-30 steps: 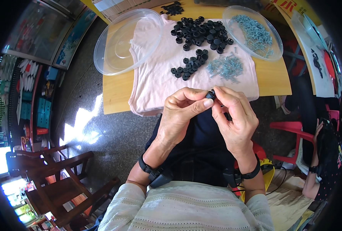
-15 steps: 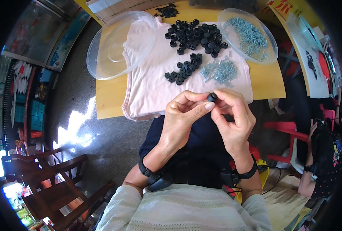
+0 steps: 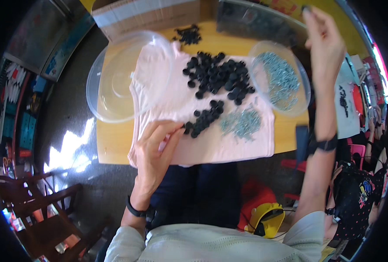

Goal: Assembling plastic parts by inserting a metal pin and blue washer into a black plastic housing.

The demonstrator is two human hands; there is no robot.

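Observation:
My left hand [image 3: 155,144] reaches over the pink cloth, its thumb and fingertips brought together on a small black round part at the left edge of the smaller pile of black parts [image 3: 205,118]. My right hand [image 3: 327,46] is raised at the upper right, beside the dark see-through bin [image 3: 259,22]. Between its fingertips it pinches a small black piece [image 3: 306,8], blurred by motion. A small heap of silvery screws [image 3: 242,123] lies to the right of the smaller pile. Behind it spreads a larger pile of black round caps [image 3: 222,76].
A clear round lid or tray [image 3: 99,89] lies at the table's left. Another clear round tray [image 3: 306,94] holds many screws at the right. Tiny black pieces [image 3: 188,35] lie near the cardboard box [image 3: 148,18]. At the right sits another person [image 3: 355,201].
My hands have parted. The left came down to the smaller black pile; the right swung up and far right, carrying the small black piece. The view has shifted, showing more behind the table.

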